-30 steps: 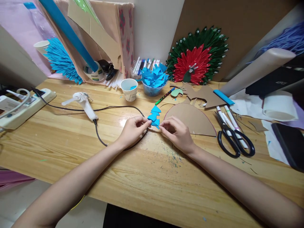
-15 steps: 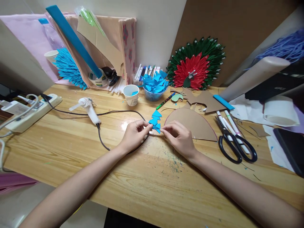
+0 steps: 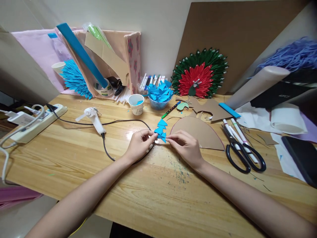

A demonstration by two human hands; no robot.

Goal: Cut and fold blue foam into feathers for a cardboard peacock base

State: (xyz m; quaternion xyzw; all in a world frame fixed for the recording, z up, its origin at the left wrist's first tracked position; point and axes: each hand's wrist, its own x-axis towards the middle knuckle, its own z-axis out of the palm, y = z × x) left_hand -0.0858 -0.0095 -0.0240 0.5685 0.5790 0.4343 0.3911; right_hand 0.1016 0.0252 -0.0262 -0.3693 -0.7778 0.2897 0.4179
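Both hands meet at a small blue folded paper piece over the middle of the table. My left hand is closed, thumb and forefinger pinching the left end of that piece. From the other side, my right hand pinches its right end with the fingertips. Just beyond the fingers lie several blue paper triangles in a short row on the table. A half-round cardboard piece with a purple edge lies beside my right hand. The piece's exact folds are partly hidden by the fingers.
A glue gun trails its cord behind my left hand. Black scissors lie at the right over markers. A paper cup and a bowl of blue pieces stand behind. A red-green peacock decoration leans at the back.
The whole view has tilted up slightly, so the table things sit lower in the picture. Both hands stay at the blue paper piece with almost the same grip.
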